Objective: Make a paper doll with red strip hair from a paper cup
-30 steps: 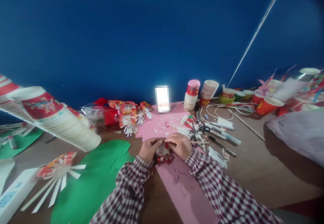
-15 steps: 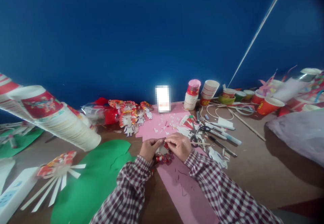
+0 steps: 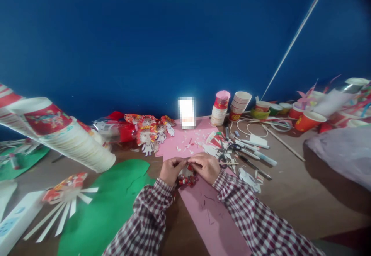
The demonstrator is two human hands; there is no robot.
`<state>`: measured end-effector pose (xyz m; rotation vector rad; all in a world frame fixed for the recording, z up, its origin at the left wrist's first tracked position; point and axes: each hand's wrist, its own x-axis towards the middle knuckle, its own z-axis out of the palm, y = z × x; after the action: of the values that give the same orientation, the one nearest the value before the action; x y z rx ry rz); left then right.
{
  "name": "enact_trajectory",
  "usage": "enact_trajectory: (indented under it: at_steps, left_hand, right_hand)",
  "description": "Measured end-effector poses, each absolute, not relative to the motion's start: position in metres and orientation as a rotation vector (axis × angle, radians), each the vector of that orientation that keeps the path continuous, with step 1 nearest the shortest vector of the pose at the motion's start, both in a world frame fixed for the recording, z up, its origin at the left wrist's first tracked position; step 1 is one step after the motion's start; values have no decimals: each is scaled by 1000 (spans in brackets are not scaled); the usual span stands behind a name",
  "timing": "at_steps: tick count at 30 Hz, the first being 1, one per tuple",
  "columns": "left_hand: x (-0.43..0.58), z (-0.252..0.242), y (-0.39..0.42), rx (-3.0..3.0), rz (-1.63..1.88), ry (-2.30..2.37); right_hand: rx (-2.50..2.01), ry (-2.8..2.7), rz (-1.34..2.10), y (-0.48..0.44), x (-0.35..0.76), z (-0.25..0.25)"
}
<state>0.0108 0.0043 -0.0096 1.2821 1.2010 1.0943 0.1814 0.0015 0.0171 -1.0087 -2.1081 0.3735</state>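
Observation:
Both hands meet over the pink paper, pinching a cut paper cup (image 3: 188, 179) with red and white curled strips. My left hand (image 3: 171, 171) has its thumb and fingertips closed at the piece's far left edge. My right hand (image 3: 207, 166) is closed at the same edge from the other side. A thin wooden stick (image 3: 230, 163) juts out to the right from under my right hand; whether the hand grips it is hidden. The curled strips hang towards me below the fingers.
Pink paper (image 3: 213, 213) with scraps lies beneath. Scissors (image 3: 222, 159) and several pens (image 3: 251, 150) are at right. Several paper figures (image 3: 147, 144) stand behind left. Stacked cups (image 3: 72, 144) lean at left above green paper (image 3: 95, 209), near a strip-cut cup (image 3: 68, 190).
The fingers have shifted very slightly on the cut paper cup, and the stick's visible end has moved a little to the left. Everything else stays in place.

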Motion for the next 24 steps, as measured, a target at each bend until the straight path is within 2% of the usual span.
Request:
enact_trajectory:
  at_steps: [24]
  left_hand:
    - [10,-7,4,1168,1074,1189]
  right_hand:
    - [-967,-2158,391,3,183,14]
